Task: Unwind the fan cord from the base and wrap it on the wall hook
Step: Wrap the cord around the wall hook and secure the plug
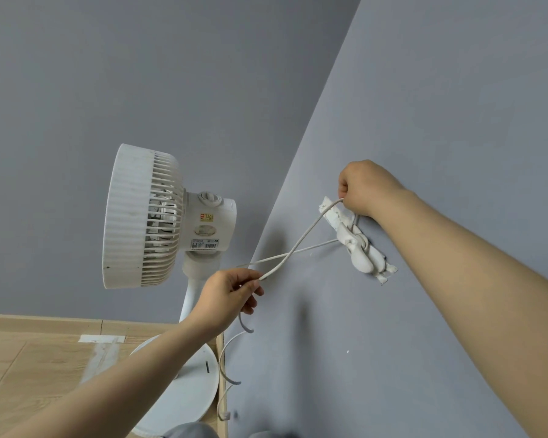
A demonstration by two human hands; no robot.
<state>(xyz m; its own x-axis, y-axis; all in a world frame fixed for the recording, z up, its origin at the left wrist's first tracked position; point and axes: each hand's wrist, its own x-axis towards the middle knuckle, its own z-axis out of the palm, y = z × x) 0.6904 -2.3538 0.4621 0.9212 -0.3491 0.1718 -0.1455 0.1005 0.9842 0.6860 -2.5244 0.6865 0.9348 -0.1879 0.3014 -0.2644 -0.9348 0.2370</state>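
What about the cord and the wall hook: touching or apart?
Touching. The head view shows the cord looped around the wall hook, with no gap.

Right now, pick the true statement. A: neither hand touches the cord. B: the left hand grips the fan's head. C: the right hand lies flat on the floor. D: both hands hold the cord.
D: the right hand pinches the cord just above the wall hook, and the left hand grips it lower down.

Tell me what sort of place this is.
Probably a corner of a room in a home: grey painted walls, a wood-look floor, and a white pedestal fan near a wall hook.
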